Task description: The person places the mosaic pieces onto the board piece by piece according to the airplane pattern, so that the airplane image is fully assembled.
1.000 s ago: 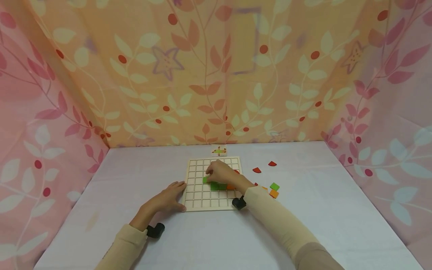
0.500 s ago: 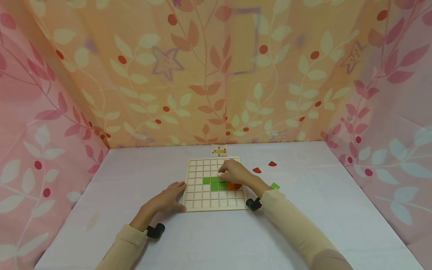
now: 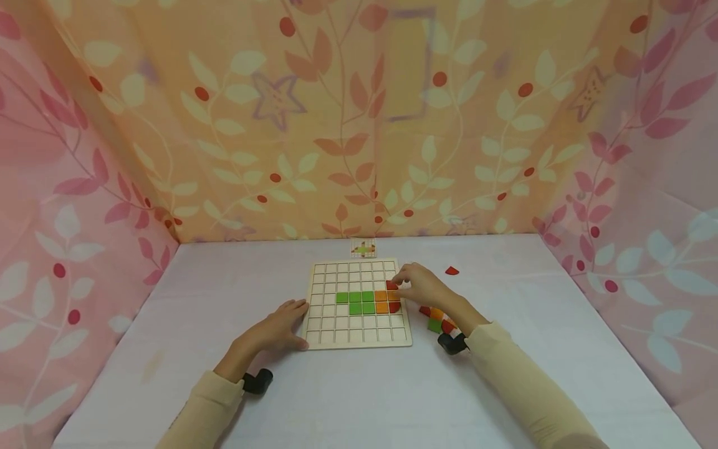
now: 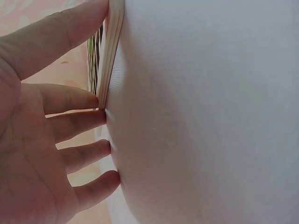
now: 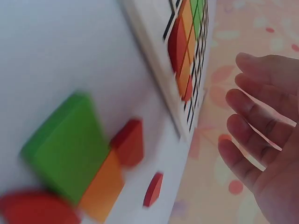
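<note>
A wooden grid board [image 3: 331, 324] lies on the table with green tiles [image 3: 355, 298], orange tiles [image 3: 381, 302] and red rounded tiles [image 3: 394, 307] set in its squares. My left hand [image 3: 277, 327] rests at the board's left edge, its fingertips on the table and its thumb by the near corner; the left wrist view shows the thumb [image 4: 60, 37] along the edge. My right hand [image 3: 426, 287] hovers over the board's right edge, by the red tile in the upper right. In the right wrist view its fingers [image 5: 252, 126] are relaxed, with nothing between them.
Right of the board lie several loose tiles, among them a green tile [image 5: 67, 147], an orange tile [image 5: 103, 186] and a red tile [image 5: 131, 142]. A lone red quarter-round tile [image 3: 452, 270] sits farther back. Behind the board is a small pattern card [image 3: 363, 248]; a floral curtain [image 3: 336, 125] surrounds the table.
My right hand has moved rightward from the board's middle to its right edge, uncovering the green and orange tiles. My left hand stays at the left edge.
</note>
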The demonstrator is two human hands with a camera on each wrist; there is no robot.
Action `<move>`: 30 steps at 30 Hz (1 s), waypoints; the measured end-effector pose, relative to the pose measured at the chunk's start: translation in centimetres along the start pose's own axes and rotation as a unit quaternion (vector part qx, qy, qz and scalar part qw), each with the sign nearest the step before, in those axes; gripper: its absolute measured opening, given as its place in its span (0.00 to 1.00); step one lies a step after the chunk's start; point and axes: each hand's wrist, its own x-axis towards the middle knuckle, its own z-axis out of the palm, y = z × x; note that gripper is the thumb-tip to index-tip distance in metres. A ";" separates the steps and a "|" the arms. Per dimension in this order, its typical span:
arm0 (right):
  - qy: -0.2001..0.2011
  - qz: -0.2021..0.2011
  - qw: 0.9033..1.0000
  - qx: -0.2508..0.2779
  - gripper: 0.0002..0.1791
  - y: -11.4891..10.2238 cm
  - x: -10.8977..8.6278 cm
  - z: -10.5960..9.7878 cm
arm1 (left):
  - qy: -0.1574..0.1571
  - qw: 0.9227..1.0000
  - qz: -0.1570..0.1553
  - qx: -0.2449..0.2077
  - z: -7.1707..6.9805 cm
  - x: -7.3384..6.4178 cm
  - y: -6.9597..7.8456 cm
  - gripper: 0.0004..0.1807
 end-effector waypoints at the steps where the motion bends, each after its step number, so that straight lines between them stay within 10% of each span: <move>1: 0.000 0.008 1.000 0.005 0.15 0.2 -0.3 -0.1 | 0.000 1.000 0.001 0.001 0.0 0.0 0.1 0.50; 30: -0.032 0.069 0.996 0.036 0.12 6.5 -6.5 -1.7 | 0.002 1.000 -0.005 0.006 0.1 0.1 0.0 0.50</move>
